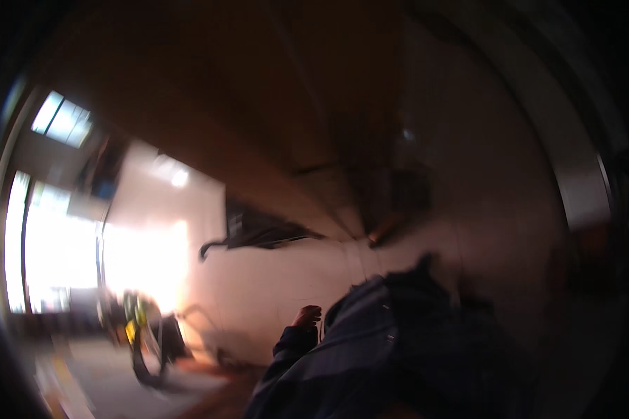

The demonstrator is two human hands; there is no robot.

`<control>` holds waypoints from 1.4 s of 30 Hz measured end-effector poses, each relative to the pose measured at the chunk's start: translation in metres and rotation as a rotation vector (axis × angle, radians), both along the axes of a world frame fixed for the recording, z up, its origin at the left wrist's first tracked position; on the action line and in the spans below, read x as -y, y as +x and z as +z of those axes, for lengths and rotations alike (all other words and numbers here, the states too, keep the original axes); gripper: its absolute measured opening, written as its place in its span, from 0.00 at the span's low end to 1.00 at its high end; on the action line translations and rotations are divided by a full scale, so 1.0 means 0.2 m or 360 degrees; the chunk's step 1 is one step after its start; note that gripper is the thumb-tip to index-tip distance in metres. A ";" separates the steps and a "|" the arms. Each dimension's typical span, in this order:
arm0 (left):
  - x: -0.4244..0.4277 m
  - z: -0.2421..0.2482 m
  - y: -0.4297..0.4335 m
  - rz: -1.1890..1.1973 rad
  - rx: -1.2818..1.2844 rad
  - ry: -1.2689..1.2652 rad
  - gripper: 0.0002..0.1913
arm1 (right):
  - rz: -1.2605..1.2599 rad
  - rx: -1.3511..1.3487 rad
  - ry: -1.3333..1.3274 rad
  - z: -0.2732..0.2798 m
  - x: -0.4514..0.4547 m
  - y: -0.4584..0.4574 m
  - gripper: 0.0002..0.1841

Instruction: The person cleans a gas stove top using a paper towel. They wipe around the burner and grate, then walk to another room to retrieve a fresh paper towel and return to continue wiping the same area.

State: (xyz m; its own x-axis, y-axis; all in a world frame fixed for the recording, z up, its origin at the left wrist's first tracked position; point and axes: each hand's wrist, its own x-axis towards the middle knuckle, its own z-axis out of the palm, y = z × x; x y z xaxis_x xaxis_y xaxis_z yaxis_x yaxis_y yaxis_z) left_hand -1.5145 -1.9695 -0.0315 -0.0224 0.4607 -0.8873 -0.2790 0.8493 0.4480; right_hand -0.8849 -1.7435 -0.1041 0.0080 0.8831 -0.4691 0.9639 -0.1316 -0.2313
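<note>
My left hand (308, 316) hangs beside my dark-clothed body (367, 335). Its fingers look curled, and blur hides whether anything is in them. The nearest surface behind it is the pale floor or wall (262, 293). My right hand is out of view. Before me, a large dark brown panel (230, 115) fills the upper part of the view. By its lower edge lies a dark object with a hooked end, possibly a folded umbrella (262, 230).
Bright windows (57, 251) glare at the left. Below them stands a blurred dark curved frame (147, 366) with green and yellow parts (131, 330). A pale curved band (582, 194) runs along the right, where much is in shadow.
</note>
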 end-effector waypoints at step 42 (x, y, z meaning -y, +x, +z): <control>-4.85 0.09 3.30 -0.2750 -0.0505 0.0502 0.50 | -0.2454 0.0046 0.0061 -0.17 -0.68 1.59 0.18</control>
